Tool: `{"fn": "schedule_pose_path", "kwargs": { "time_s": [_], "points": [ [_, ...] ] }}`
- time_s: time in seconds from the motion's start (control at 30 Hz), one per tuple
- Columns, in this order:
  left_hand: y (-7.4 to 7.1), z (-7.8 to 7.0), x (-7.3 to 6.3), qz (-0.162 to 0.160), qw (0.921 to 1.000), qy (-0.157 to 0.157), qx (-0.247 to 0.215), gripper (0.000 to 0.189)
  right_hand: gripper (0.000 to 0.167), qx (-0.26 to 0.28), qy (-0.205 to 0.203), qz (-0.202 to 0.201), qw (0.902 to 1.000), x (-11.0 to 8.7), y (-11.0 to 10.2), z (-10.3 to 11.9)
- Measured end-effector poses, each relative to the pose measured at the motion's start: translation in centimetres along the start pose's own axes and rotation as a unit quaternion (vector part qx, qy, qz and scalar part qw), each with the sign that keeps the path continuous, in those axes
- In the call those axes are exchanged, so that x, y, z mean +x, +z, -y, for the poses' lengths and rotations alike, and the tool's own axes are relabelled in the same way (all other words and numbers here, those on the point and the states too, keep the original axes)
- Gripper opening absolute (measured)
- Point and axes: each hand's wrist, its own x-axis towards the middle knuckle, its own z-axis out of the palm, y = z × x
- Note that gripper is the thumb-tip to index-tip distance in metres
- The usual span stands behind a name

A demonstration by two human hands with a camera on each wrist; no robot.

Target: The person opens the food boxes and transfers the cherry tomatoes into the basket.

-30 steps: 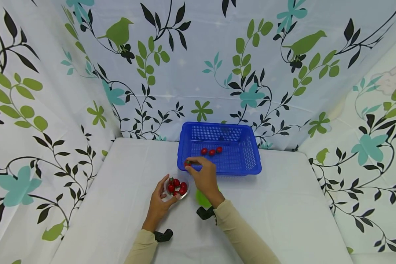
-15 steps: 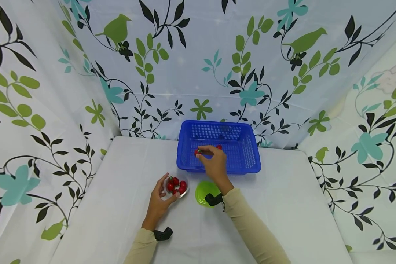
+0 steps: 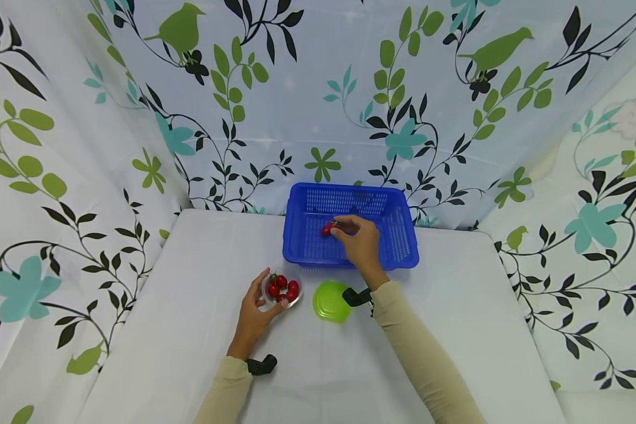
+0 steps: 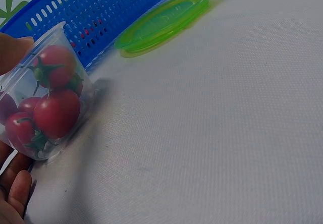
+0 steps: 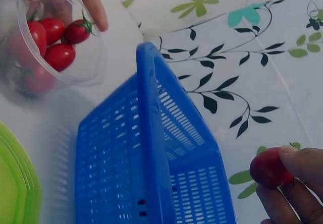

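Note:
My left hand (image 3: pixel 254 315) holds a clear plastic tub (image 3: pixel 265 299) by its sides, thumb on the near side and fingers on the far side. Several red cherry tomatoes (image 4: pixel 57 113) with green stems fill part of the tub, which stands on the table. Over the blue basket (image 3: pixel 410 241), my right hand (image 3: pixel 363 242) pinches a single cherry tomato (image 5: pixel 271 167) between thumb and fingers. Another cherry tomato (image 3: pixel 325 231) shows in the basket just left of the held one; the hand covers part of the basket floor.
A bright green lid (image 3: pixel 331 301) lies on the white-covered table (image 3: pixel 445 330), between the tub and the right forearm. Behind the basket hangs a leaf-patterned curtain (image 3: pixel 297 118), which also encloses both sides.
My right hand has carried the pinched tomato from the basket's near left rim, rightward and farther in over the basket. The left hand stays on the tub. The green lid is now uncovered.

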Motion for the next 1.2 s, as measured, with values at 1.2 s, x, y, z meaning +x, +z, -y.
{"fn": "schedule_pose_path", "kwargs": {
  "time_s": [1.2],
  "points": [
    [-0.2,-0.1,0.3,0.007,0.9997,-0.001,-0.021,0.094,0.028,0.030,0.193,0.062,0.9787,5.9,-4.3,-2.2]
  ]
}}
